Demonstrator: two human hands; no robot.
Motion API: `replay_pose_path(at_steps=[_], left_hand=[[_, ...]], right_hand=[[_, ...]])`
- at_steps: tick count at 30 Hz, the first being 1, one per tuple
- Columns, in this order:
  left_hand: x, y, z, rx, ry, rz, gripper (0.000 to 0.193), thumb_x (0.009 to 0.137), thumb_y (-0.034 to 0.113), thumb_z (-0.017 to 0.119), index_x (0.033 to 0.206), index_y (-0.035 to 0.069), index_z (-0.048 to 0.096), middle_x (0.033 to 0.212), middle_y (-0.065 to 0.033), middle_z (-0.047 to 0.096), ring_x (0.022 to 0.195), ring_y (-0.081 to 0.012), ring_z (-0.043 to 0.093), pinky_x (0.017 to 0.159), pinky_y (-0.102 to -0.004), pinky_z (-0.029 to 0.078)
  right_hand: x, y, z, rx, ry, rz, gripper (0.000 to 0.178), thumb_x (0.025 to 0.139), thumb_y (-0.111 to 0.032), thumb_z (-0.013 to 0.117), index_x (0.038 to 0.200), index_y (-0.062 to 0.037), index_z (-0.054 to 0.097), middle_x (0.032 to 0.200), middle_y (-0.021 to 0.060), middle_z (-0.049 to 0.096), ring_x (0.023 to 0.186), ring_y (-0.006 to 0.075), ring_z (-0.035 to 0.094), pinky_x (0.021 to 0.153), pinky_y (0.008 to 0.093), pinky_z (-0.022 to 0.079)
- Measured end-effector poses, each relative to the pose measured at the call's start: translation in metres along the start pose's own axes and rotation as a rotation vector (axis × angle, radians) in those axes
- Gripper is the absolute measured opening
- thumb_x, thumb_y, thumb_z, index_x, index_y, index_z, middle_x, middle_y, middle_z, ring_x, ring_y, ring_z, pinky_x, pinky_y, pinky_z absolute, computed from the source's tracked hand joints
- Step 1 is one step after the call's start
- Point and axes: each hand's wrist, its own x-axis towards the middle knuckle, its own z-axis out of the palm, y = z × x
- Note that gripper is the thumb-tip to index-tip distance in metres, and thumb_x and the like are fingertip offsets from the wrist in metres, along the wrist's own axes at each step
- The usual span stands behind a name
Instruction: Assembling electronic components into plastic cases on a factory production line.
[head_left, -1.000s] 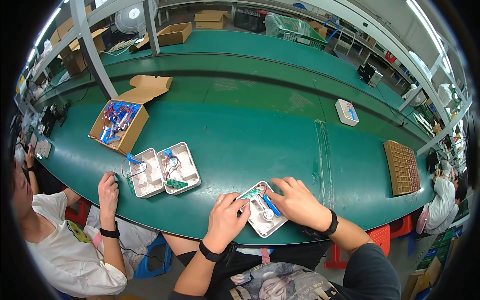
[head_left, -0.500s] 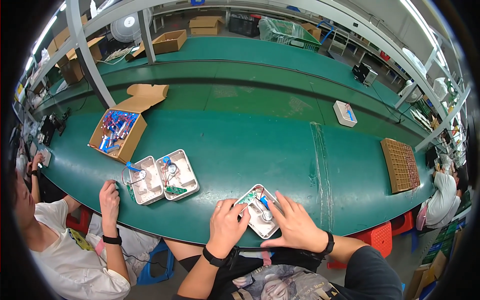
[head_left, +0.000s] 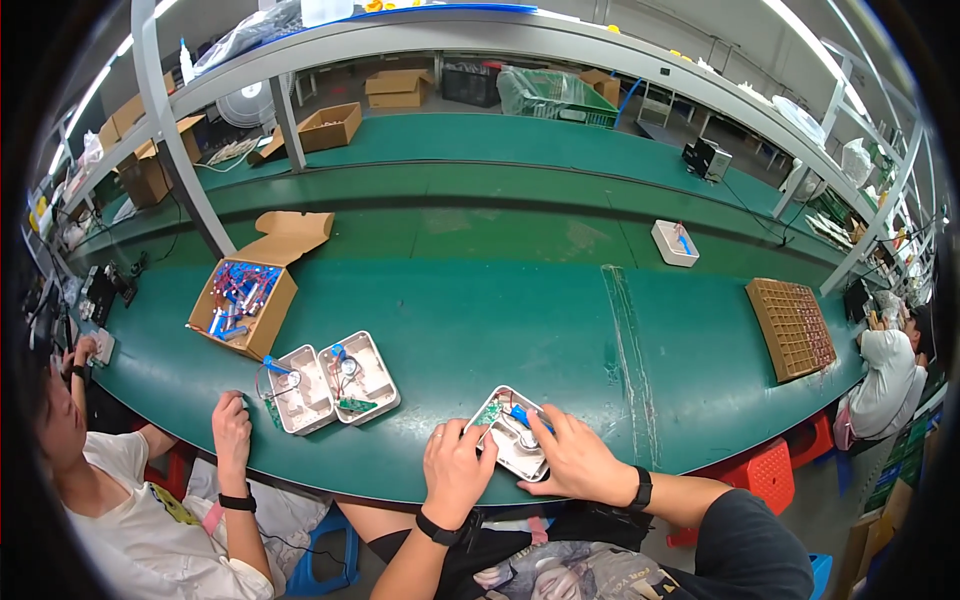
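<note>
White plastic housing (head_left: 516, 462) sits on the worktop near its close edge, right between the two hands. Left hand (head_left: 457, 468): fingers bent against the left wall, forefinger tip beside a green circuit board (head_left: 490, 412); cannot tell if it pinches the board or only the wall. Right hand (head_left: 580, 455): grasping the right side, thumb low by the near corner, forefinger reaching over the rim by a blue cylinder (head_left: 519, 415). Round metallic part lies just below the cylinder, partly covered by fingers. To do this well, I'd brace the shell with one palm, press parts with fingertip pads only, handle the board by its edges, and keep the thin wires off the rim so nothing gets pinched or tugged. Materials: housing is matte, rigid, squarish with rounded corners and moulded inner walls; cylinder looks smooth. Outward: green worktop (head_left: 470, 340), glossy and lightly scuffed, crossed by a wrinkled clear tape strip (head_left: 625, 370). Left of the hands, two similar housings (head_left: 362, 345) touch side by side, with wires, round parts and blue cylinders inside; a co-worker's hand (head_left: 232, 425), fingers curled, is near them. Beyond, a brown cardboard box (head_left: 276, 322), flap up, holds a jumble of blue cylinders and red wires. Far right, a brown gridded tray (head_left: 780, 325) of small square cells; farther back, a shallow white tray (head_left: 680, 261).
</note>
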Motion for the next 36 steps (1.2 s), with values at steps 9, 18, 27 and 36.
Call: replay_pose_path(at_steps=[9,18,27,36], left_hand=[[0.000,-0.003,-0.008,0.027,0.032,0.004,0.016,0.089,0.015,0.076,0.103,0.007,0.075,0.093,-0.0114,0.066,0.088,-0.0349,0.066,0.079,-0.0475,0.054],[0.014,-0.045,-0.068,0.275,0.058,-0.287,0.051,0.092,0.027,0.078,0.131,0.000,0.060,0.113,-0.0221,0.062,0.102,-0.0432,0.062,0.087,-0.0534,0.053],[-0.025,-0.049,-0.069,0.247,-0.059,-0.174,0.045,0.093,0.027,0.077,0.125,0.000,0.062,0.114,-0.0228,0.062,0.110,-0.0431,0.059,0.095,-0.0505,0.051],[-0.014,-0.049,-0.076,0.033,-0.068,-0.067,0.041,0.093,0.020,0.076,0.127,0.000,0.062,0.117,-0.0226,0.064,0.109,-0.0436,0.062,0.094,-0.0492,0.052]], right_hand=[[-0.004,0.002,0.015,0.062,0.026,0.018,0.107,0.071,-0.045,0.091,0.156,-0.0010,0.043,0.139,0.0345,0.048,0.121,0.0496,0.057,0.104,0.0521,0.050],[0.065,0.086,-0.008,0.197,0.206,0.162,0.110,0.070,-0.046,0.089,0.158,-0.0007,0.040,0.139,0.0343,0.047,0.128,0.0482,0.053,0.111,0.0489,0.048],[0.205,0.293,0.005,-0.029,0.491,0.713,0.113,0.072,-0.051,0.087,0.165,-0.0155,0.032,0.134,0.0316,0.052,0.122,0.0500,0.057,0.101,0.0568,0.051],[0.196,0.301,0.021,-0.294,0.674,0.514,0.088,0.083,-0.038,0.085,0.156,-0.0079,0.047,0.138,0.0282,0.057,0.127,0.0465,0.056,0.106,0.0532,0.049]])
